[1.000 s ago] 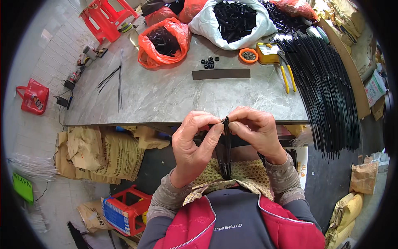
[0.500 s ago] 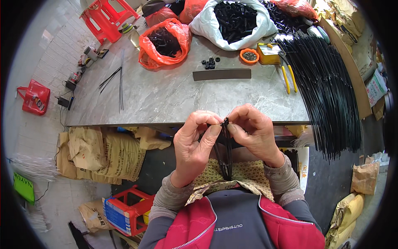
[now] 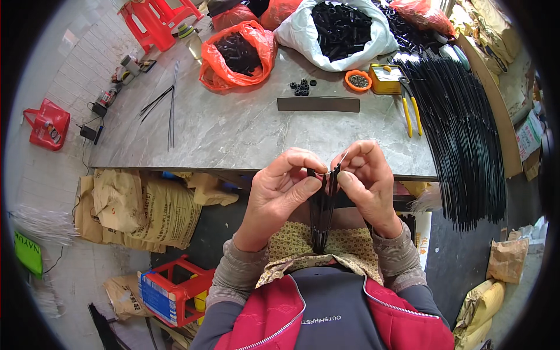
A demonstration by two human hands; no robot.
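Just off the table's near edge, both hands work at the top of a bundle of thin black rods (image 3: 320, 224), whose lower ends hang to the patterned cloth on my lap. My left hand (image 3: 281, 189) pinches the upper ends on the left between thumb and forefinger. On the other side, my right hand (image 3: 368, 185) is closed on the right-hand ends. A fine pale wire (image 3: 344, 156) shows at the right fingers, and a thin strand seems to span the small gap between the hands. The fingertips partly hide the rod ends.
On the grey table (image 3: 233, 125) lie a dark flat strip (image 3: 318, 104), small black caps (image 3: 301, 88) and yellow-handled pliers (image 3: 411, 111). Behind them are an orange dish (image 3: 357, 81), a yellow tin (image 3: 385, 87) and bags of black parts (image 3: 342, 29). Many long rods (image 3: 461, 134) overhang the right edge.
The hands have moved slightly apart, and the bundle's top has spread into two groups. The pale wire shows more clearly at my right fingers. The view has shifted a little.
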